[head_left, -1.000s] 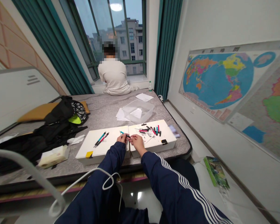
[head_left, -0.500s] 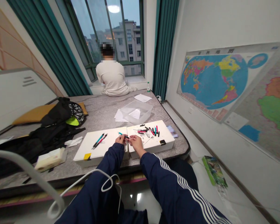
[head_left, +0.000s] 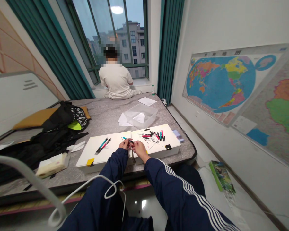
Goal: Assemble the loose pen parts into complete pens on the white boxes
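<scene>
Pinching a teal pen (head_left: 124,138) over the right edge of the left box (head_left: 86,147), the left hand (head_left: 124,145) has a narrow grip; I cannot tell what the right hand (head_left: 140,149) holds. Two pens (head_left: 104,146) lie on that box; right of it are uncountably jumbled pen parts (head_left: 156,135) and one blurry-titled world map (head_left: 219,86).

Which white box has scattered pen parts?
The right white rectangular box: loose black, red and teal pen parts lie scattered on it. The left white rectangular box has two slim pens side by side.
</scene>
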The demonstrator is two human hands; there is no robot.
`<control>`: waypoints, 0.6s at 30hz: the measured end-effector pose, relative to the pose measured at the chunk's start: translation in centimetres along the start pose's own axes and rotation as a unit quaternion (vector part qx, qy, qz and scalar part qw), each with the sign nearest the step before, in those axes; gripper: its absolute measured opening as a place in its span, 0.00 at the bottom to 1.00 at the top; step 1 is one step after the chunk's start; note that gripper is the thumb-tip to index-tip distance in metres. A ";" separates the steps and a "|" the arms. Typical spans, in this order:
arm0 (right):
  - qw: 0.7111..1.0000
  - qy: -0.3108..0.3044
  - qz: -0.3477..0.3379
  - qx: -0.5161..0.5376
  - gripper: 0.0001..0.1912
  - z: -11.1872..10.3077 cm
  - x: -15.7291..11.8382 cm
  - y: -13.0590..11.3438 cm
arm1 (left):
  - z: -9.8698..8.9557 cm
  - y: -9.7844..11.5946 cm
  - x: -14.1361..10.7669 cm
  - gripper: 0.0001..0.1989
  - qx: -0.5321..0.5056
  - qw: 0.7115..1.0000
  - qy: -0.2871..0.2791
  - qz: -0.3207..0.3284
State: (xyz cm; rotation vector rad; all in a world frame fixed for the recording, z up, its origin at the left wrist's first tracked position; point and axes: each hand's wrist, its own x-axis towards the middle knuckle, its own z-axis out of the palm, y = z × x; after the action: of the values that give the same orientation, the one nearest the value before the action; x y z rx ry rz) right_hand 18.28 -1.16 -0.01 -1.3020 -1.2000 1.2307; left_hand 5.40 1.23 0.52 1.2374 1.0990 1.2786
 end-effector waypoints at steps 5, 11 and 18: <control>1.000 -0.026 0.011 0.014 0.07 0.0 0.0 0.1 | -0.4 -0.8 0.4 0.32 0.004 1.000 -0.006 -0.005; 0.998 -0.049 -0.005 0.031 0.06 0.0 0.3 0.7 | -0.7 -1.5 0.7 0.32 0.002 1.000 -0.001 -0.004; 0.999 -0.027 -0.021 -0.008 0.17 -0.4 -0.3 -0.2 | -0.5 -1.2 0.6 0.32 0.001 1.000 -0.012 0.003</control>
State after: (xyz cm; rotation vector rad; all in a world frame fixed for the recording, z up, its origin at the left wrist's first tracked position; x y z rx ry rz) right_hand 18.68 -1.41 0.18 -1.2565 -1.2711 1.2348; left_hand 4.96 1.91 -0.64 1.2563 1.0804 1.2636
